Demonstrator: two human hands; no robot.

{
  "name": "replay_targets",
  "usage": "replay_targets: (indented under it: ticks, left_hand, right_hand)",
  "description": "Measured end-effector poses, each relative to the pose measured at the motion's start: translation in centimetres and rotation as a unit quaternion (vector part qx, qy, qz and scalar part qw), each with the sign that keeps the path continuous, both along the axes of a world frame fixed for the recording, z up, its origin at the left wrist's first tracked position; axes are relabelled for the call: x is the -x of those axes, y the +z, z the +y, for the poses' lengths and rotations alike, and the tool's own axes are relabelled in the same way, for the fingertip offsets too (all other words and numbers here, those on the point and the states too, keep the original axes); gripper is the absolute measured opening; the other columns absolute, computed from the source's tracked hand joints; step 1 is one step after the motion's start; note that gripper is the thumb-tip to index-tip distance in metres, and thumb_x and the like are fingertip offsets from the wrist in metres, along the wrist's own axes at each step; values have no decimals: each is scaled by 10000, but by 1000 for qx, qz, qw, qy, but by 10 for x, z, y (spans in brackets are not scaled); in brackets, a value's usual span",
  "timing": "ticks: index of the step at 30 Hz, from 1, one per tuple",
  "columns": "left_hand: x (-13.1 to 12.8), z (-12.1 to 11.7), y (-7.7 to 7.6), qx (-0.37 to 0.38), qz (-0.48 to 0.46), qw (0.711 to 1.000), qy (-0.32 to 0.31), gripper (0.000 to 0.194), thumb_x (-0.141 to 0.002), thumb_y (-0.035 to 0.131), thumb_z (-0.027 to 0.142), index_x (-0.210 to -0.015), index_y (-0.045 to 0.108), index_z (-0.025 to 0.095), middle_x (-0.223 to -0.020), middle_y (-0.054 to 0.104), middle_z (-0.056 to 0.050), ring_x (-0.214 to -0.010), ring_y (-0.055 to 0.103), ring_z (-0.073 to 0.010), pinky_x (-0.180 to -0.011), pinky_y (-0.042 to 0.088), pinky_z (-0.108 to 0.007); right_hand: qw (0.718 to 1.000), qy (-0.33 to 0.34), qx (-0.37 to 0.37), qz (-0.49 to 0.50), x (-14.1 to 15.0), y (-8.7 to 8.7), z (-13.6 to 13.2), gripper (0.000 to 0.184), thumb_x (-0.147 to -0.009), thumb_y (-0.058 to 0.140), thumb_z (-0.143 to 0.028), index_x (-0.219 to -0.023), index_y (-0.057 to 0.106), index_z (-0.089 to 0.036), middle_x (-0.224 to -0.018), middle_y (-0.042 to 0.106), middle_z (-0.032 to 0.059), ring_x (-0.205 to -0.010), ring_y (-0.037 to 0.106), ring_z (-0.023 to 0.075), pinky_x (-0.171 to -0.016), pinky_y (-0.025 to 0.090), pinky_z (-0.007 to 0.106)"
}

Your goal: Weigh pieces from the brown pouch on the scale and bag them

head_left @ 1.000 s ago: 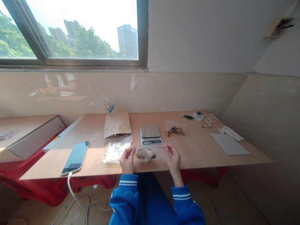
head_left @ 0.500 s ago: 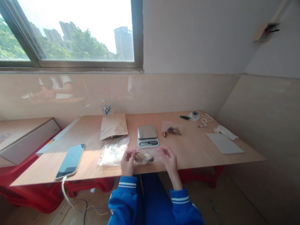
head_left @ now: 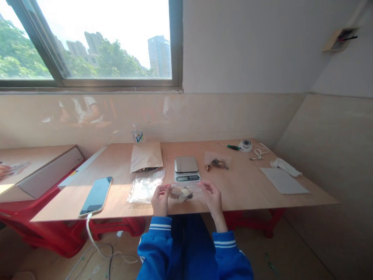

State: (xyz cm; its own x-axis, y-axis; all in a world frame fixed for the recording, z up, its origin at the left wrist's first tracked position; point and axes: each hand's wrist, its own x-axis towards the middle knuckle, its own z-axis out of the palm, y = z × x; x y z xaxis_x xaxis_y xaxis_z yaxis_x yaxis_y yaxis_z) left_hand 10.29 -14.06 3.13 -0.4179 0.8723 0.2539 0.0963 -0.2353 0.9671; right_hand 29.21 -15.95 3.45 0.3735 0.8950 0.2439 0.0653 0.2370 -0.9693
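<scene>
A clear zip bag [head_left: 195, 193] with pale and dark dried pieces inside is stretched between my two hands at the table's front edge. My left hand [head_left: 160, 198] pinches its top left corner, and my right hand [head_left: 212, 196] pinches the top right corner. Just behind the bag stands a kitchen scale [head_left: 186, 166] with a bare metal plate. Close to my left hand lies a pile of clear plastic bags [head_left: 145, 187]. Behind that pile is a brown paper pouch [head_left: 147, 157], its mouth facing me and dark contents showing.
A second bag of dried pieces [head_left: 218, 161] lies right of the scale. A cabled phone [head_left: 96, 196] rests at the left. A screwdriver [head_left: 233, 147], a white dome camera [head_left: 246, 145] and a white sheet [head_left: 284, 180] are on the right. Another person's hand [head_left: 0, 172] shows at the far left.
My view has shifted slightly, so the scene sits further right. The bag now looks flatter and more evenly stretched between my hands, which keep hold of its top corners.
</scene>
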Motion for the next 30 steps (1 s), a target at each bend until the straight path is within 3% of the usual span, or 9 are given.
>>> replay_targets:
  ticks: [5,11,20,27,30]
  left_hand:
    - [-3,0,-4,15,-39,997,-62,391,-634,709,550,-760,681,180,-759,697,-38,-750,634,-181,-714,496,-291]
    - [-9,-6,-11,38,-49,993,-100,394,-647,714,521,-831,706,173,-798,714,-48,-742,641,-173,-721,505,-283]
    - [-6,-10,-11,27,4,996,-86,348,-690,686,501,-807,706,175,-722,696,-33,-668,622,-160,-665,497,-267]
    - [-9,-6,-12,27,66,997,-37,303,-690,688,492,-782,720,205,-760,696,-24,-675,575,-145,-665,457,-249]
    - [-10,-2,-6,31,34,997,-56,325,-667,705,496,-774,714,190,-743,695,-29,-664,590,-148,-658,460,-258]
  right_hand:
    - [993,113,6,32,-1,0,1,343,-759,655,-485,-891,687,-169,-907,731,81,-879,668,229,-836,512,365]
    - [994,103,-5,38,3,0,7,346,-703,710,-479,-856,705,-169,-856,738,65,-834,674,222,-804,526,363]
    - [991,129,17,30,-7,8,-1,345,-709,706,-472,-863,732,-164,-882,746,72,-861,683,236,-824,526,371]
    - [998,59,6,-28,-9,-1,3,355,-737,677,-473,-873,732,-150,-856,741,78,-819,676,229,-812,519,374]
    - [998,52,-5,-23,-9,-1,5,348,-748,669,-468,-875,725,-149,-860,740,79,-823,675,227,-816,518,374]
